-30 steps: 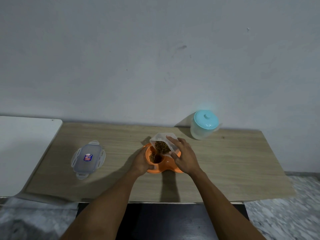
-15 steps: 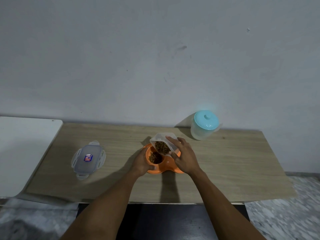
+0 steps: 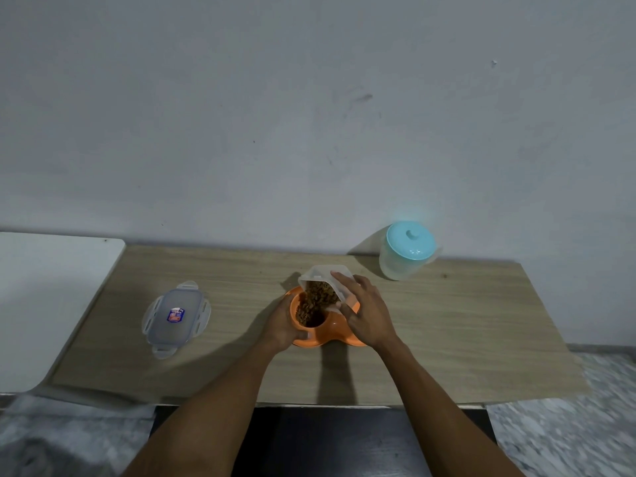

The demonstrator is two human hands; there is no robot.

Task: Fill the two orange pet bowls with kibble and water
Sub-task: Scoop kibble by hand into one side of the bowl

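Head view: my right hand (image 3: 370,313) grips the tilted kibble tub (image 3: 323,280) over the orange bowls (image 3: 328,333); at nine o'clock, my left hand (image 3: 284,321) clasps their rim.

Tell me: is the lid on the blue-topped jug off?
No, the blue lid sits on the jug.

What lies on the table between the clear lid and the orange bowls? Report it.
In the head view, only bare table separates the lid from the orange bowls; the left hand grips them.
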